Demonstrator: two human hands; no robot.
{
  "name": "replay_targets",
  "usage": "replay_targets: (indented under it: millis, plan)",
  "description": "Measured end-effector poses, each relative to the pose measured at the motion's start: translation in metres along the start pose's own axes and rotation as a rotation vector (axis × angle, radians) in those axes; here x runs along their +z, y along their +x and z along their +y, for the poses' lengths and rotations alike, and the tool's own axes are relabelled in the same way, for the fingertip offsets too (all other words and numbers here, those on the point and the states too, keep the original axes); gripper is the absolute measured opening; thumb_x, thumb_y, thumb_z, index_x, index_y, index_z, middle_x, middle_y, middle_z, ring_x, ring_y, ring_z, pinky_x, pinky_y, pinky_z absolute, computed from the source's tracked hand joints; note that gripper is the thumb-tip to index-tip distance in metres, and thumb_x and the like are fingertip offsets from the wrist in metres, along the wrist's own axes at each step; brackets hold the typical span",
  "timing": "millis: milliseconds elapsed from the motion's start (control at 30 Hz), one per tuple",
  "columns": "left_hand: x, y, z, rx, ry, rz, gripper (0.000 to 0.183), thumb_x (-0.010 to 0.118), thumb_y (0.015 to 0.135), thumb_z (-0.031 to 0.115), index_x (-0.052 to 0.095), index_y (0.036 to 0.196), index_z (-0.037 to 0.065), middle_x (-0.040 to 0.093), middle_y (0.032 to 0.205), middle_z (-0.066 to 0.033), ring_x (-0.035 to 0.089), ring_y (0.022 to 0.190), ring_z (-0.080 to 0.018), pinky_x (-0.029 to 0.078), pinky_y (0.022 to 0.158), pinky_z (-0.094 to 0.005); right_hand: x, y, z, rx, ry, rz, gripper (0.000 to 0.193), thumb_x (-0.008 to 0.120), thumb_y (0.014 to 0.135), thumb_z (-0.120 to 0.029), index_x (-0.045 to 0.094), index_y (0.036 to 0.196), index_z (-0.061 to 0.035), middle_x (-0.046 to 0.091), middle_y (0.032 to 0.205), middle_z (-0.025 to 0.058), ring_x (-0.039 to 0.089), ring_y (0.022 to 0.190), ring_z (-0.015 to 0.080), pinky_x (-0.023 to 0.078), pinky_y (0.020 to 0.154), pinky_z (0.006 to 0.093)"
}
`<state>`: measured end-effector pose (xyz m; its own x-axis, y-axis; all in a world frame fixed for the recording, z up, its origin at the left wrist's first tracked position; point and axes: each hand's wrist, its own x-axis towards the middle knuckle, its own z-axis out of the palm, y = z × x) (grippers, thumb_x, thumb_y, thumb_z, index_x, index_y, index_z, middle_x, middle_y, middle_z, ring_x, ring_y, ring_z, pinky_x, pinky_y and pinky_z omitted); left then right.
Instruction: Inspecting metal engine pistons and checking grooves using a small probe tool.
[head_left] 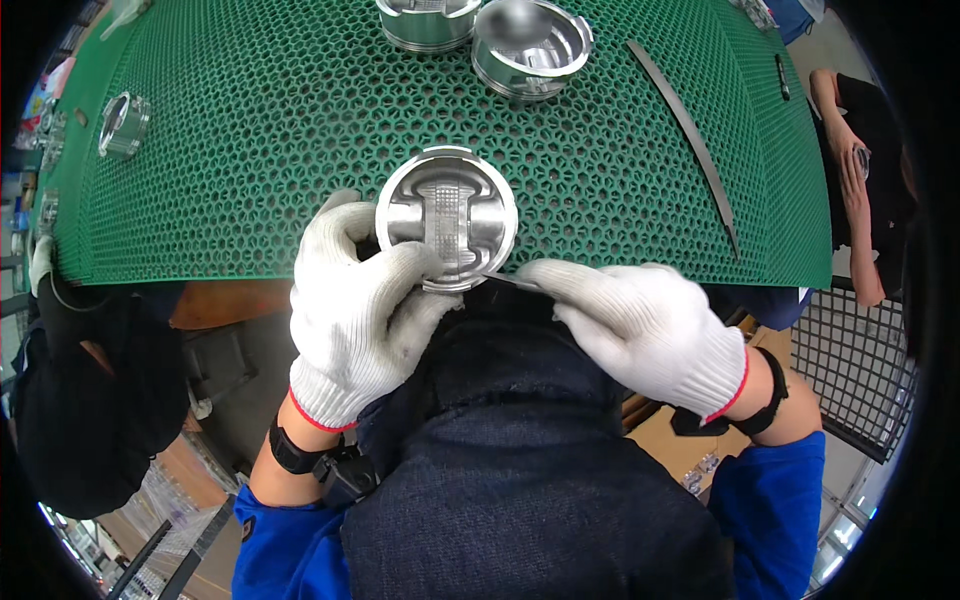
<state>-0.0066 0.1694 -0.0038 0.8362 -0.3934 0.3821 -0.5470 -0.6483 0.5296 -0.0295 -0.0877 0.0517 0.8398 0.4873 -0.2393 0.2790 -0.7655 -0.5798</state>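
A silvery metal piston (482,222) stands at the near edge of the green mat, its hollow underside with ribs and pin bosses facing up. My left hand (350,300), in a white knit glove, grips it at the lower left, the thumb over the near rim and the fingers round its side. In my gloved right hand (650,325) a thin, dark metal tool (512,281) is pinched between thumb and forefinger. The tool's tip meets the piston's near right rim; its handle end is hidden in the glove.
On the green honeycomb mat (250,160) are two more pistons (530,65) at the far side and another piston (124,125) at far left. A long, slightly curved metal strip (690,130) lies right. Co-workers are at both sides; the right one's hands (850,160) hold a small part.
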Motion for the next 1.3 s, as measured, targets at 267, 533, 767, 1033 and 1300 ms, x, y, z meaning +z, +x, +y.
replay_targets:
  millis: [267,533,767,1033,1300]
  plan:
    - [0.0,-0.002,-0.001,0.027,-0.001,-0.004,0.038,0.086,0.068,0.028,0.076,0.102,0.015,0.063,0.093,-0.0101,0.062,0.092,-0.0329,0.052,0.092,-0.0471,0.006,-0.003,0.002,0.208,1.209,-0.463,0.05,0.056,0.1,-0.03,0.057,0.143,-0.0051,0.071,0.087,0.0025,0.051,0.059,0.004,0.045,0.053,0.02]
    - [-0.003,0.022,0.004,0.167,0.171,0.138,0.047,0.09,0.065,0.031,0.073,0.104,0.012,0.059,0.129,-0.0218,0.056,0.12,-0.0452,0.047,0.099,-0.0577,-0.027,-0.03,0.032,0.115,1.299,0.328,0.059,0.06,0.1,-0.034,0.042,0.143,0.0035,0.054,0.062,0.0066,0.04,0.038,0.008,0.033,0.034,0.0226]
    - [0.002,0.01,-0.006,-0.039,-0.063,0.006,0.031,0.083,0.068,0.014,0.072,0.096,0.008,0.063,0.111,-0.0187,0.064,0.101,-0.0365,0.054,0.086,-0.0434,-0.039,-0.006,0.039,-0.171,-0.121,0.275,0.032,0.062,0.095,-0.014,0.069,0.126,-0.0128,0.073,0.093,0.0095,0.069,0.069,0.0203,0.055,0.062,0.0329]
    - [0.005,0.011,-0.004,-0.009,-0.01,0.056,0.03,0.086,0.066,0.02,0.071,0.09,0.01,0.063,0.105,-0.0156,0.063,0.1,-0.0358,0.054,0.084,-0.044,-0.019,0.022,0.029,-0.136,-0.281,0.375,0.029,0.061,0.097,-0.017,0.066,0.125,-0.0211,0.065,0.072,0.008,0.068,0.062,0.0252,0.056,0.056,0.0355]
    - [0.006,0.014,-0.004,-0.001,0.001,0.055,0.033,0.089,0.062,0.024,0.071,0.086,0.011,0.062,0.099,-0.0121,0.062,0.095,-0.0336,0.053,0.079,-0.0434,-0.023,0.008,0.016,-0.067,-0.312,0.205,0.033,0.064,0.094,-0.017,0.064,0.127,-0.0195,0.065,0.069,0.0074,0.068,0.058,0.0243,0.056,0.054,0.0356]
